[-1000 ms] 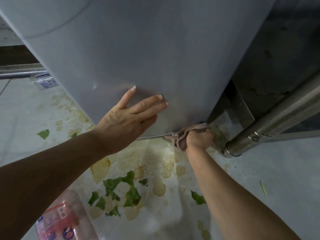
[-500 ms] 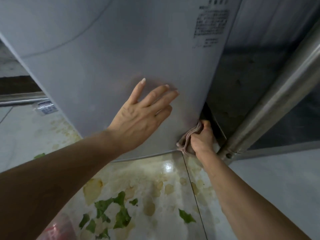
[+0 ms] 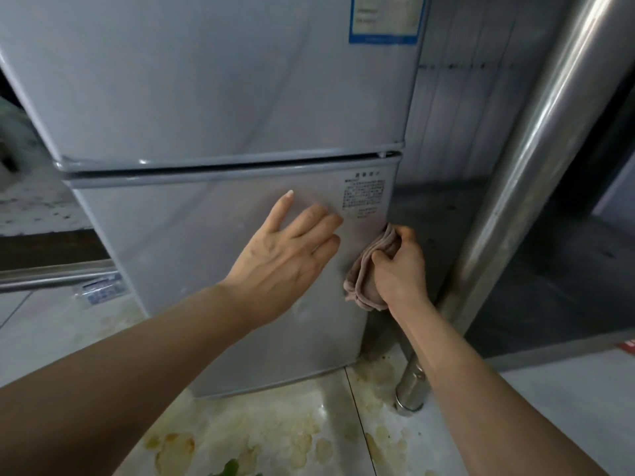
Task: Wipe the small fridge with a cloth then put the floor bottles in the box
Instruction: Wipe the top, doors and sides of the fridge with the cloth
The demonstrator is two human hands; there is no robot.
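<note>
My left hand (image 3: 287, 247) lies flat and released on the small grey metal fridge (image 3: 213, 218), likely steadying it, while my right hand (image 3: 398, 269), at its three o'clock, grasps the folded pinkish-brown cloth (image 3: 366, 280) against the door's right edge; no bottles visible.

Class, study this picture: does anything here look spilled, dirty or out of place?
Yes. The floor tiles below the fridge carry yellowish stains, with a green leaf scrap at the bottom edge.
</note>
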